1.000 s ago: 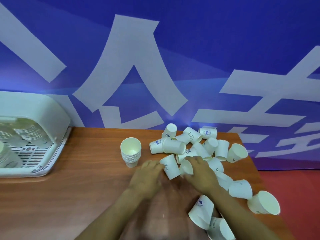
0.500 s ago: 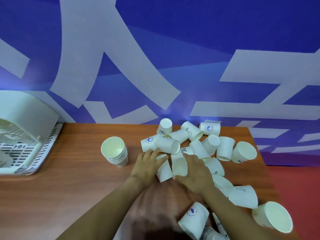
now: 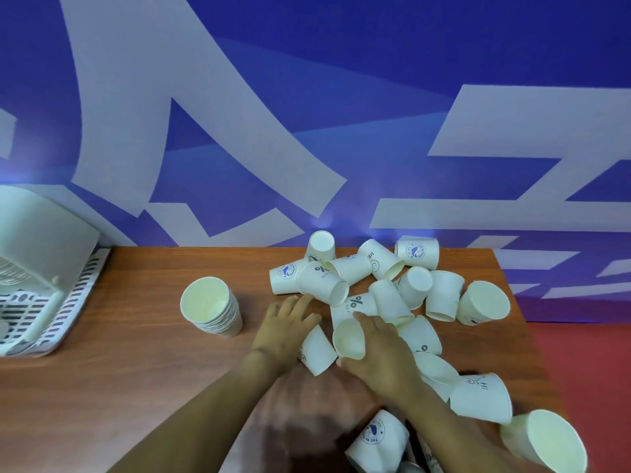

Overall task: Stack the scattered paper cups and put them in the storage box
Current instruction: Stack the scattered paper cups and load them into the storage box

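You see only part of the storage box (image 3: 41,268), cut off by the left edge of the frame. Your left hand (image 3: 285,331) covers the upper end of a lying paper cup (image 3: 317,349), and your right hand (image 3: 377,349) hides the side of the cup (image 3: 348,337) beneath it. At the bottom edge, a printed cup (image 3: 377,442) is cropped. The far-right cup (image 3: 549,445) is cropped too.

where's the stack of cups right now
In the head view the stack stands upright on the table, left of the left hand, between box and pile.
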A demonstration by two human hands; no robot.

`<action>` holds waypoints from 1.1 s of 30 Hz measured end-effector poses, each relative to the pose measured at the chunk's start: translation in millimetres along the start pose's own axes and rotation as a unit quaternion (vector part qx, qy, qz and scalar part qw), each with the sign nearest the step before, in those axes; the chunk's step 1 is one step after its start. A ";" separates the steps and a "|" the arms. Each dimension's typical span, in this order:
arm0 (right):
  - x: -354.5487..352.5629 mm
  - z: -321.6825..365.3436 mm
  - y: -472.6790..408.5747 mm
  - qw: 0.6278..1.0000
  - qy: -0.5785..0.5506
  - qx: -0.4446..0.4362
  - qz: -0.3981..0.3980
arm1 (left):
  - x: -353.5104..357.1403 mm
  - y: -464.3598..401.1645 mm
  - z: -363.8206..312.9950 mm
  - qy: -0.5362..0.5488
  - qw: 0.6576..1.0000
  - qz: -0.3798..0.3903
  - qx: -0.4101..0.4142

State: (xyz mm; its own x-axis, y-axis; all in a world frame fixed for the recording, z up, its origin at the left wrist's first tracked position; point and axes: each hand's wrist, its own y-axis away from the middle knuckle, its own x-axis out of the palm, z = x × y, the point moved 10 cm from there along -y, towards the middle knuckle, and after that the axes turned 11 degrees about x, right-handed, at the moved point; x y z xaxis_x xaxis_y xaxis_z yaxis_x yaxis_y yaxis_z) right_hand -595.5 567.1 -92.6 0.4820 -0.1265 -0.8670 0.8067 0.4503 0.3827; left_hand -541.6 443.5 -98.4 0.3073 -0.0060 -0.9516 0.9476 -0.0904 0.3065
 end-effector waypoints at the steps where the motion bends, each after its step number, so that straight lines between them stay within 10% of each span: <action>1: -1.8 -0.1 2.0 1.000 -0.004 0.001 0.002 | 0.5 4.5 1.2 0.003 1.000 0.007 -0.001; 33: -0.5 212.4 150.6 0.994 -0.069 -0.003 -0.080 | -80.3 298.8 135.7 0.330 0.916 -0.221 -0.048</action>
State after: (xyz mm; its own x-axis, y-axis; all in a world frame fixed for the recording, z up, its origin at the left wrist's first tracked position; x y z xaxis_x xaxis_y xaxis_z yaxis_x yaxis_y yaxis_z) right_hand -401.7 447.3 33.3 0.3897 -0.3179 -0.8643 0.8755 0.4191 0.2406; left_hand -295.1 281.8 66.6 -0.1526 0.6165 -0.7725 0.9858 0.1502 -0.0748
